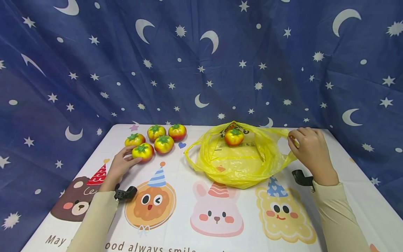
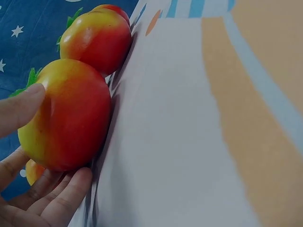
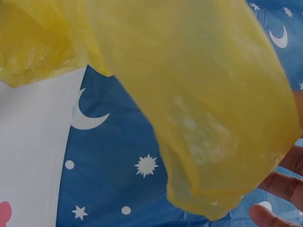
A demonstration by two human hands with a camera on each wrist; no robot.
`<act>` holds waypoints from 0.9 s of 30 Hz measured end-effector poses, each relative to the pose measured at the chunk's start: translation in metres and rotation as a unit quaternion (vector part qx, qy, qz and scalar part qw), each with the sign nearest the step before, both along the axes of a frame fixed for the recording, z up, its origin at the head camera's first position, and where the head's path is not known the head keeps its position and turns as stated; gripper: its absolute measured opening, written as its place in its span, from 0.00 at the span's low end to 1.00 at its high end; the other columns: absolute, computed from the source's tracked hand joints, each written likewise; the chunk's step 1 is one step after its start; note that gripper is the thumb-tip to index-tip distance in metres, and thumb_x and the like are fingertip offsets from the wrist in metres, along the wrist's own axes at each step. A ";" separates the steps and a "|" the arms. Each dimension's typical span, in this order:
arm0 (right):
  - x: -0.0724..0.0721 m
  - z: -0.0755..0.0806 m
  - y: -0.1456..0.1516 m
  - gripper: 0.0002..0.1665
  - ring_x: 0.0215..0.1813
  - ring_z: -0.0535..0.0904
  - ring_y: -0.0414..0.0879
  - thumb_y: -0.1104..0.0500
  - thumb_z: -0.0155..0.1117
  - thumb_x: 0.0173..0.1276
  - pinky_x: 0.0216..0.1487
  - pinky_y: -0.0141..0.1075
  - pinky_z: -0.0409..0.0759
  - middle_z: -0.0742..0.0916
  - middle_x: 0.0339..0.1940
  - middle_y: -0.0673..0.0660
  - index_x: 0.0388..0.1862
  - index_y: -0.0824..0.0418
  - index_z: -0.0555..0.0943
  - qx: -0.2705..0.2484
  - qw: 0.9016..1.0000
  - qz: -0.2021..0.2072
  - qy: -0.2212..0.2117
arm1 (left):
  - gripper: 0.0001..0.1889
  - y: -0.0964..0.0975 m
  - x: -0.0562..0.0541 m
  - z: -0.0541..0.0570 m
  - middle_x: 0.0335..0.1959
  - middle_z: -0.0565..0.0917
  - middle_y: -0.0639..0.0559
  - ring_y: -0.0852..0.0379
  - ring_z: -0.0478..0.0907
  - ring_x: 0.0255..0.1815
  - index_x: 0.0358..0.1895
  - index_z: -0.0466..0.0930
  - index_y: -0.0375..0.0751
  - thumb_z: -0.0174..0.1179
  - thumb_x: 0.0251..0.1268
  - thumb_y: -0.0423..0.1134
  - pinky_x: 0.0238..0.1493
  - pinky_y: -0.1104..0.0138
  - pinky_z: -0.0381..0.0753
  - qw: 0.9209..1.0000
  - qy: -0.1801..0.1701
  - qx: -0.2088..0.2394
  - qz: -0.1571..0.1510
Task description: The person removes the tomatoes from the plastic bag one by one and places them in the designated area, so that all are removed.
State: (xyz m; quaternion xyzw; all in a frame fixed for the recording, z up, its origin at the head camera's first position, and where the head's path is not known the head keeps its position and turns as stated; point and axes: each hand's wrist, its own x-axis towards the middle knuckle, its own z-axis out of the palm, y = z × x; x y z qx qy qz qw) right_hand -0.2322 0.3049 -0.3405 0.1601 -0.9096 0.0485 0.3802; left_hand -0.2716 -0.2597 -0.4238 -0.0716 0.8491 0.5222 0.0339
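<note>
My left hand [image 1: 121,165] has its thumb and fingers round the nearest red-and-yellow tomato [image 1: 143,152], which has a green leafy top. In the left wrist view the thumb lies against one side of this tomato [image 2: 66,116] and the fingers curl at the other. Several more tomatoes [image 1: 164,144] cluster just behind it. At the right, my right hand [image 1: 310,148] pinches a handle of the yellow plastic bag [image 1: 242,180] and draws it out sideways. The bag's mouth is spread wide, and one tomato [image 1: 234,137] lies inside toward the back.
A white tablecloth [image 1: 176,217] printed with cartoon faces and lettering covers the table. Behind its far edge hangs a blue curtain [image 1: 176,77] with moons and stars. A black wrist device [image 1: 126,193] sits on the left wrist, another [image 1: 302,177] on the right.
</note>
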 end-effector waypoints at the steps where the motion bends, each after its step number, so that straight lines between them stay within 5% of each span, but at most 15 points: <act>1: 0.000 0.000 0.000 0.05 0.33 0.77 0.59 0.69 0.69 0.51 0.42 0.54 0.74 0.85 0.25 0.65 0.27 0.69 0.81 0.000 1.000 0.000 0.000 | 0.37 0.000 0.000 0.000 0.70 0.58 0.32 0.34 0.61 0.67 0.73 0.52 0.40 0.60 0.64 0.42 0.67 0.48 0.67 1.000 0.002 -0.001 0.000; 9: 0.000 0.000 0.000 0.06 0.32 0.77 0.59 0.69 0.69 0.51 0.40 0.54 0.74 0.85 0.25 0.64 0.27 0.69 0.81 0.000 1.000 0.005 0.006 | 0.35 -0.003 0.003 0.006 0.70 0.60 0.33 0.35 0.63 0.67 0.71 0.56 0.38 0.58 0.65 0.45 0.64 0.52 0.70 1.000 0.018 -0.020 0.005; 15: 0.000 0.000 0.000 0.06 0.32 0.77 0.59 0.69 0.69 0.50 0.40 0.54 0.73 0.85 0.25 0.65 0.27 0.69 0.81 0.000 1.000 0.005 0.005 | 0.33 -0.007 0.007 0.011 0.69 0.62 0.33 0.38 0.66 0.65 0.71 0.57 0.37 0.57 0.66 0.45 0.51 0.71 0.79 0.999 0.038 0.006 0.016; 18: -0.001 0.001 0.000 0.06 0.32 0.77 0.59 0.69 0.69 0.50 0.40 0.54 0.74 0.85 0.25 0.64 0.27 0.69 0.81 0.000 1.000 0.007 0.006 | 0.32 -0.008 0.009 0.015 0.67 0.65 0.33 0.52 0.74 0.55 0.70 0.58 0.36 0.56 0.66 0.44 0.43 0.82 0.78 0.998 0.061 0.008 0.027; 22: -0.001 0.000 0.001 0.05 0.32 0.77 0.59 0.69 0.68 0.51 0.40 0.54 0.73 0.85 0.24 0.64 0.26 0.69 0.80 0.001 1.000 0.010 0.010 | 0.30 -0.009 0.011 0.022 0.64 0.69 0.35 0.75 0.70 0.40 0.69 0.62 0.37 0.56 0.67 0.46 0.39 0.88 0.72 0.995 0.078 -0.006 0.056; 27: -0.002 -0.001 0.002 0.04 0.32 0.77 0.59 0.69 0.68 0.52 0.40 0.53 0.73 0.85 0.24 0.64 0.26 0.68 0.80 0.004 1.000 0.014 0.013 | 0.27 -0.007 0.012 0.030 0.51 0.78 0.56 0.79 0.69 0.38 0.66 0.67 0.39 0.55 0.67 0.45 0.42 0.86 0.72 0.991 0.092 -0.008 0.094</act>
